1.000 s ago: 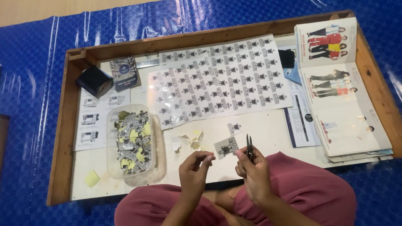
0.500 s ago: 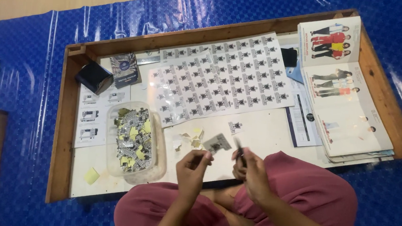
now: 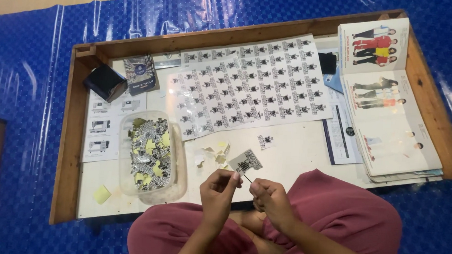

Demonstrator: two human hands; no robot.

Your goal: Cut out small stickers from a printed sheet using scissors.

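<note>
While both hands meet over the near edge of the tray, a small grey sticker [image 3: 246,161] with a dark printed figure stands just above them, tilted — whether it lies on the white surface or is lifted off it cannot be told. The left hand [image 3: 218,191] has thumb and fingers pressed together in a pinch at the sticker's lower corner. The right hand [image 3: 270,196] is curled shut around a thin dark tool, its tip pointing up toward the left fingertips; most of the tool is hidden in the fist.

Just left of the sticker lie scraps of pale yellow backing paper [image 3: 211,154], and a single loose sticker [image 3: 265,141] rests further up. A clear plastic tub [image 3: 177,184] of peeled stickers and yellow scraps sits to the left. Beyond — a large sheet of identical stickers [image 3: 249,84] in rows. Clothing catalogues [image 3: 391,125] are stacked at the right, all inside a wooden tray [image 3: 69,149] on blue sheeting [image 3: 27,80].
</note>
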